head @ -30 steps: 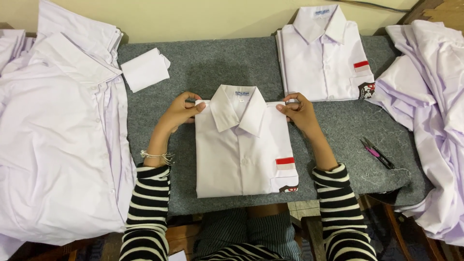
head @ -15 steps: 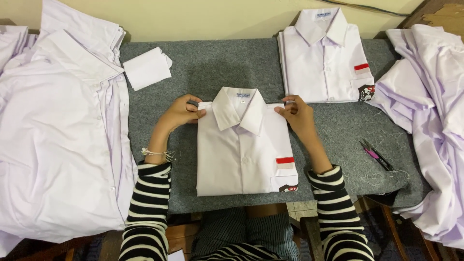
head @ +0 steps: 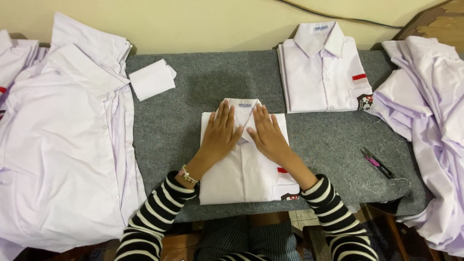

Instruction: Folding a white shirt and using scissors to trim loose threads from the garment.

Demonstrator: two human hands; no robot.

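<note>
Left hand point(head: 221, 133) and right hand point(head: 267, 135) pressed flat, fingers spread and gripping nothing, side by side on the collar area of a folded white shirt point(head: 244, 166) at the near middle of a grey padded table point(head: 193, 92), second folded shirt point(head: 323, 70) beyond, small snips point(head: 377, 163) to the right.

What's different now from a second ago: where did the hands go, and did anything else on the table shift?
Both hands left the shoulder corners of the folded shirt and came inward. The left hand and right hand now lie flat, palms down, side by side over its collar and chest. The second folded shirt, the white folded piece, the snips and the loose shirt piles stayed put.
</note>
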